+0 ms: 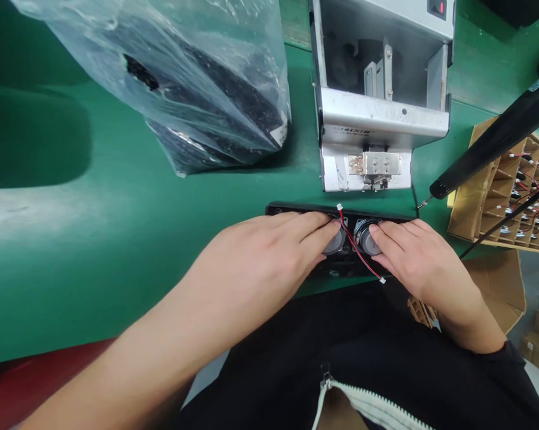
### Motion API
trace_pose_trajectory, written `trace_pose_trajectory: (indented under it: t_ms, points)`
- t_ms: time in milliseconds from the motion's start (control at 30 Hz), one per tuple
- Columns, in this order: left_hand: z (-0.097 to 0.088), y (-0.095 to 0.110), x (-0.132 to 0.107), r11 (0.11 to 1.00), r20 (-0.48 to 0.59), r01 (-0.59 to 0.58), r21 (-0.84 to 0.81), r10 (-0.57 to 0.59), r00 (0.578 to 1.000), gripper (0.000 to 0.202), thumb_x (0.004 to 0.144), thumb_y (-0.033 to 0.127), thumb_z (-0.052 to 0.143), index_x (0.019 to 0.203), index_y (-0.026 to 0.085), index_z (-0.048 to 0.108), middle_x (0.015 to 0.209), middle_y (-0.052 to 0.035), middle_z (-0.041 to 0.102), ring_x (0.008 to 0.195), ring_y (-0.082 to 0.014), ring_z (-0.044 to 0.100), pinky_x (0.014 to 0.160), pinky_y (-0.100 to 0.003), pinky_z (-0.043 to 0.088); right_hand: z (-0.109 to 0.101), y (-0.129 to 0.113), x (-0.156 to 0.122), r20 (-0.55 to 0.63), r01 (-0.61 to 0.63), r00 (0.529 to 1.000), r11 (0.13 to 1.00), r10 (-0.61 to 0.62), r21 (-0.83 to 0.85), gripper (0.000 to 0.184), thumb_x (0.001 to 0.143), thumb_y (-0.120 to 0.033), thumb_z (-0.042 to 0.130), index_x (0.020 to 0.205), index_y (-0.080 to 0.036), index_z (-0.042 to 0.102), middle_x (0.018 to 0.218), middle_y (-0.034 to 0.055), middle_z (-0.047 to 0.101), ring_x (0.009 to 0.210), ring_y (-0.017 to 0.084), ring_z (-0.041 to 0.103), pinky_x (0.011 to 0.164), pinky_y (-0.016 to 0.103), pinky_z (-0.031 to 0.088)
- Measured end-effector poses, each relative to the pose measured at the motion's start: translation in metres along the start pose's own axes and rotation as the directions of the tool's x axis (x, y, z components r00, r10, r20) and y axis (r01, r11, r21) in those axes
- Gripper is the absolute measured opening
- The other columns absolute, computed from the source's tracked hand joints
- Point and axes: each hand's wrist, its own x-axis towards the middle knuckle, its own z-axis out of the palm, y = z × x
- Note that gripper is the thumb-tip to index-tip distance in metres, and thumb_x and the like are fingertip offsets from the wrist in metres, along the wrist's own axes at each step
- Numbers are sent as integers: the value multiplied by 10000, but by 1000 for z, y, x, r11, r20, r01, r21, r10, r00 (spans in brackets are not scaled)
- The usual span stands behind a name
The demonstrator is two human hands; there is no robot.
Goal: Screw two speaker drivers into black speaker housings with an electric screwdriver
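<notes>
- The left hand (260, 248) is lying over the left round speaker magnet (334, 242), its fingertips reaching onto the metal
- The right hand (415, 263) is lying over the right speaker magnet (366, 236), its fingers curving down onto it
- Both hands are close together on the magnets, but I cannot tell whether they are clamping or only resting
- The black bar-shaped housing (341, 210) is lying on the green workbench (117, 239) at the near edge, under both hands
- A red-and-black wire pair (358, 251) is running between the magnets to a white connector (382, 280)
- A steel machine (381, 113) is standing just beyond the housing, with a bagged black load (216, 89) to its left and a cardboard tray of wired parts (511, 191) to its right
</notes>
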Motion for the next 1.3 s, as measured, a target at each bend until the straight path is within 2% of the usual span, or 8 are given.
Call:
trace_pose_trajectory:
  t_ms: [433,533,600,667,767,867,1033,1300]
  points:
    - [0,2,2,997,89,67,-30,-64,994,447,1157,151,526,1453,243,847,1309,-149,907,1061,-344,884,914,-474,725,5,0,-6,68,-71,995,996,67,55,414,1226,-312,651,1531,-85,816,1380,209,941,1089,290,867,963,473,705]
    - [1,2,-2,996,113,91,-10,-89,990,485,1153,156,526,1512,267,833,1339,-152,900,1077,-350,887,918,-485,730,11,9,-17,-109,-45,992,978,68,204,392,1196,-405,732,1498,-174,827,1372,166,943,1163,284,888,994,454,747]
    - [2,-2,-10,995,98,101,16,-102,990,492,1192,213,509,1578,274,809,1372,-154,895,1094,-362,891,916,-506,734,20,21,-25,-413,-111,880,948,232,297,334,1175,-430,772,1471,-289,833,1250,93,930,1115,276,882,969,460,757]
    - [2,-7,-20,994,63,102,46,-105,992,492,1240,298,477,1626,284,783,1434,-145,889,1129,-377,894,923,-531,736,34,38,-28,-664,-247,605,896,439,368,389,1189,-423,719,1569,-359,776,1241,88,865,1112,291,858,971,505,746]
    - [-4,-14,-32,995,20,63,82,-65,998,510,1283,388,414,1648,275,752,1542,-132,873,1199,-404,895,941,-581,736,58,68,-20,-714,-354,365,798,598,487,677,1209,-557,597,1845,-342,504,1637,207,703,1496,382,778,1153,634,715]
    - [-15,-11,-32,995,-21,78,67,-77,997,451,1282,365,485,1646,327,748,1579,-74,872,1247,-370,896,981,-559,736,77,93,-2,-549,-289,401,669,734,684,775,1198,-743,505,1859,-345,431,1711,212,685,1594,373,748,1217,634,704]
    - [-7,9,-3,998,-82,-2,68,8,997,308,1247,305,668,1486,263,859,1446,-77,929,1175,-313,914,993,-473,756,86,108,17,-207,-92,445,274,871,957,767,1109,-943,524,1578,-349,650,919,-12,761,752,202,773,709,379,688]
    - [15,14,23,998,123,11,68,-19,992,351,1219,307,677,1484,207,885,1350,-169,946,1059,-360,889,958,-519,745,41,98,-17,-495,-163,470,623,731,765,867,1179,-789,54,1928,-397,249,909,5,575,585,240,559,555,415,540]
